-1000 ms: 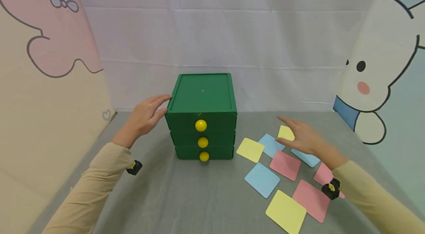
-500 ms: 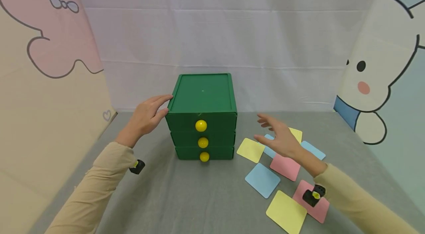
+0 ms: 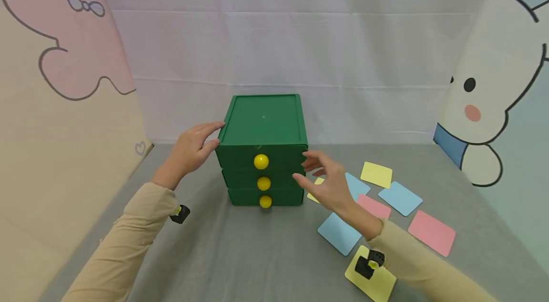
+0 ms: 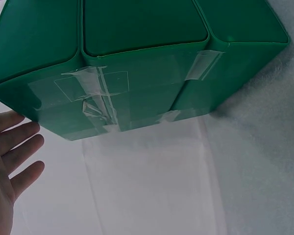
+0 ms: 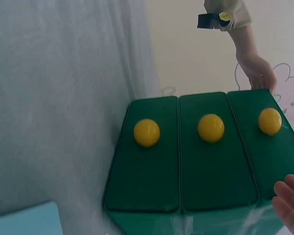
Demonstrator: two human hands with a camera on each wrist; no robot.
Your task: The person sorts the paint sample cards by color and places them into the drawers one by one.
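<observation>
A green drawer box [image 3: 266, 121] with three stacked drawers stands mid-table, all drawers closed. Each drawer front carries a round yellow knob [image 3: 261, 161]. My left hand [image 3: 188, 149] rests with fingertips at the box's upper left edge, fingers fairly straight. Strips of clear tape [image 4: 95, 81] run along the box's left side in the left wrist view. My right hand [image 3: 328, 180] is at the box's right front edge, fingers loosely bent, thumb apart, nothing held. In the right wrist view, its fingers [image 5: 286, 196] show near the top drawer's corner.
Several yellow, blue and pink cards lie right of the box, among them a blue card [image 3: 340, 234], a pink card [image 3: 432, 233] and a yellow card [image 3: 376, 174]. A white cloth [image 3: 343, 54] hangs behind the grey table [image 3: 206, 254].
My right hand has moved left from over the cards to the right side of the drawer box. My left hand stays at the box's left edge.
</observation>
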